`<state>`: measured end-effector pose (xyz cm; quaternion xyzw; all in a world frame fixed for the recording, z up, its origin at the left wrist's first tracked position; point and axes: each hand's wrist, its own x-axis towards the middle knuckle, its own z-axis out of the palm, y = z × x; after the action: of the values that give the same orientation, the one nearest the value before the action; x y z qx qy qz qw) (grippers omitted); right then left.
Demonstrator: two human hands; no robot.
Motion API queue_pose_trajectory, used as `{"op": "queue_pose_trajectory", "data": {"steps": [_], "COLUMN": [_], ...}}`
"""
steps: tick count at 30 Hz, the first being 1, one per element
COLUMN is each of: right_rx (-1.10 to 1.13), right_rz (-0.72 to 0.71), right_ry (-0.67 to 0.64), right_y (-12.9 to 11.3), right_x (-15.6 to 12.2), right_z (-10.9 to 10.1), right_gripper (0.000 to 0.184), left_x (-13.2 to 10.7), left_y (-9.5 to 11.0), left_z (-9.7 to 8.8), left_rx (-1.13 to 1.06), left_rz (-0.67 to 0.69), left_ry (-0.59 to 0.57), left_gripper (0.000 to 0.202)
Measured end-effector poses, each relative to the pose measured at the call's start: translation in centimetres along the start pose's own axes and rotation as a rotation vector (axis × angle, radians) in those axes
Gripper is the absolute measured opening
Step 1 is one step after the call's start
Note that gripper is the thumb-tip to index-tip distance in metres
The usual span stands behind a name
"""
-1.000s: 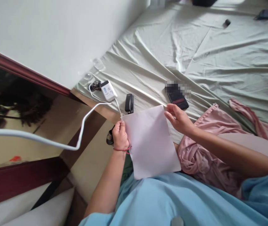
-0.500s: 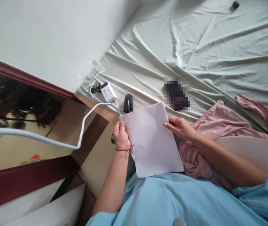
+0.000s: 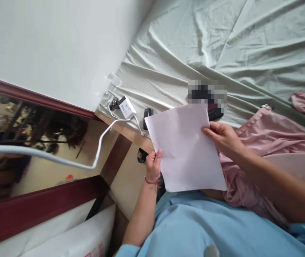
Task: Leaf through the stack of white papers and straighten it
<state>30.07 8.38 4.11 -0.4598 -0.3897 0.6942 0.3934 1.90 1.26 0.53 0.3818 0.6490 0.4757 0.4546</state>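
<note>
Both hands hold white paper (image 3: 186, 150) in front of my lap, its face blank. Whether it is one sheet or several I cannot tell. My left hand (image 3: 154, 166), with a red thread at the wrist, pinches the left edge below its middle. The thumb of my right hand (image 3: 220, 135) lies on top near the upper right corner, fingers beneath. Just behind the paper's top left corner is a small black object (image 3: 147, 121), partly covered. Behind the top right corner lies a dark, pixelated object (image 3: 215, 113), also partly covered.
A pale green sheet (image 3: 174, 75) covers the bed. At its left edge lie a white adapter box (image 3: 127, 107) and a white cable (image 3: 99, 146). Pink cloth (image 3: 256, 132) is bunched at the right. A mirror-like panel with a dark red frame (image 3: 48, 192) stands left.
My left hand has slid down the paper's left edge from near the top corner. The paper has shifted up and covers more of the two dark objects. The view has moved slightly.
</note>
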Motion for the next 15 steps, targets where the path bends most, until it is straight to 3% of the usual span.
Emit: {"op": "queue_pose_trajectory", "data": {"steps": [5, 10, 15], "right_rx": [-0.004, -0.346, -0.550], "right_rz": [-0.029, -0.154, -0.165], "right_ry": [0.047, 0.219, 0.246], "right_y": [0.2, -0.1, -0.5], "right_x": [0.3, 0.4, 0.4], "right_z": [-0.1, -0.6, -1.0], "right_gripper": [0.037, 0.037, 0.030], "left_x": [0.2, 0.7, 0.6], "left_y": [-0.2, -1.0, -1.1], "left_z": [0.2, 0.9, 1.1], "left_rx": [0.028, -0.022, -0.100], "left_rz": [0.051, 0.070, 0.062], "left_ry": [-0.024, 0.068, 0.131], "left_gripper": [0.045, 0.046, 0.044]}}
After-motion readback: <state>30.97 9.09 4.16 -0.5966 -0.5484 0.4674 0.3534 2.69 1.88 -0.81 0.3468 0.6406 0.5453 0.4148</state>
